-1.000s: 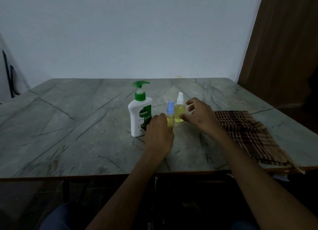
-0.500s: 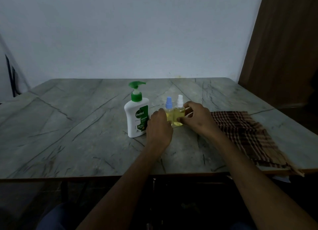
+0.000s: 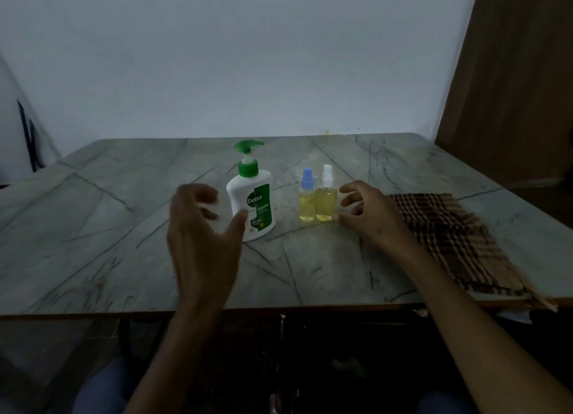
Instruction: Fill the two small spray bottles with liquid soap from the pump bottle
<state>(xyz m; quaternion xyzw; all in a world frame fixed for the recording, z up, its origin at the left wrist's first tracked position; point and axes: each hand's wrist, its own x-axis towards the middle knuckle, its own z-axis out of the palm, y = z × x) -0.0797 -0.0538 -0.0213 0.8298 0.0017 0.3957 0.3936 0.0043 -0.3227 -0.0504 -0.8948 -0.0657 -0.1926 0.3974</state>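
A white pump bottle with a green pump head stands upright mid-table. Right of it two small spray bottles stand side by side, both holding yellow liquid: one with a blue cap, one with a white cap. My left hand hovers just left of the pump bottle, fingers spread and loosely curved, its thumb in front of the bottle's lower left side; it holds nothing. My right hand sits just right of the white-capped bottle, fingers relaxed and apart from it.
The grey veined table ends in a near edge at my forearms. A brown checked cloth lies at the right, hanging over the front edge. A wooden door stands at the far right.
Both hands have let go of the two spray bottles, which now stand together. My left hand swung left to the pump bottle's side; my right hand drew back slightly to the right.
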